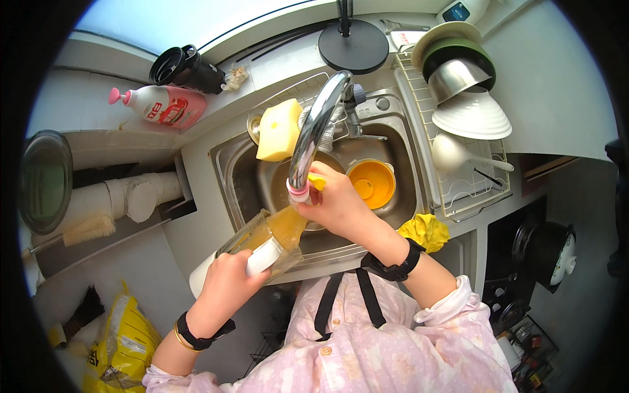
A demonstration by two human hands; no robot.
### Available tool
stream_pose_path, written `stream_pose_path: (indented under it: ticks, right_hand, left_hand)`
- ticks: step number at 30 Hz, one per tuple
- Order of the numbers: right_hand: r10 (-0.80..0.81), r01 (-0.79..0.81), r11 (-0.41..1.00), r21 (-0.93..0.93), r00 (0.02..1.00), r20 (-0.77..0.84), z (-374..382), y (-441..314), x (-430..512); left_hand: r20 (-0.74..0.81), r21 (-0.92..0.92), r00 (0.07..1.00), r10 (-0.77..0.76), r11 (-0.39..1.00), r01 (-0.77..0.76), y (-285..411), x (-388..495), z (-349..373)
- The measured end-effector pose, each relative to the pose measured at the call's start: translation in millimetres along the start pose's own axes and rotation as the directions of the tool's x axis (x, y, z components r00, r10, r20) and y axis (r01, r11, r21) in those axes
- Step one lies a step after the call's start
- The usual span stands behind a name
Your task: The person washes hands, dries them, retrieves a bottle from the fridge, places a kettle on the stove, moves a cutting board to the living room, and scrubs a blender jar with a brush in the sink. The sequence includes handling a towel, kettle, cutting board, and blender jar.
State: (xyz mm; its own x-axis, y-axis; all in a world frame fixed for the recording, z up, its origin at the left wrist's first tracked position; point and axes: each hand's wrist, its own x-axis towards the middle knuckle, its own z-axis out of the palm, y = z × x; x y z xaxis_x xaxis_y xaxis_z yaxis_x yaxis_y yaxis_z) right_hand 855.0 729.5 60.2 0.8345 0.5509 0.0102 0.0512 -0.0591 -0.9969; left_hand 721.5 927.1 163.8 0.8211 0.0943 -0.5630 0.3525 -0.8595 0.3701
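Observation:
My left hand (pixel 233 280) grips the white handle (pixel 264 256) of a clear jug (pixel 245 233) with a white base. The jug lies tilted over the front left edge of the sink, its mouth toward the tap, with something yellow-orange inside; liquid or solid, I cannot tell. My right hand (pixel 339 201) is just beside the pink-and-white nozzle (pixel 298 190) of the chrome tap (pixel 319 123). A small yellow piece (pixel 317 182) shows between its fingers; the rest of it is hidden. Below, a metal basin (pixel 329 159) and an orange bowl (pixel 372 182) sit in the steel sink (pixel 410 147).
A yellow sponge (pixel 279 130) rests behind the tap. On the right a wire dish rack (pixel 449 199) holds bowls and a white ladle (pixel 449 153). A crumpled yellow cloth (pixel 425 233) lies on the sink's front right edge. At left stands a pump bottle (pixel 169 105).

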Motion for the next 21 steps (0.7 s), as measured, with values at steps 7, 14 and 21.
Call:
stream_pose_path:
  ticks: [7,14,21]
  right_hand:
    - [0.042,-0.041,0.999,-0.035,0.999,0.034,-4.2,-2.3,-0.8]
    - [0.03,-0.029,0.999,-0.027,0.999,0.027,-4.0,-4.0,-2.2]
    - [0.053,-0.052,0.998,0.047,0.998,-0.027,6.1,-0.4,-2.5]
  left_hand:
    - [0.134,0.354,0.991,0.009,0.934,-0.057,3.0,15.3,9.9]
    - [0.055,0.205,0.998,0.005,0.979,-0.017,-10.3,14.9,5.3]
    - [-0.155,-0.27,0.988,0.013,0.961,-0.055,-28.8,9.0,26.8]
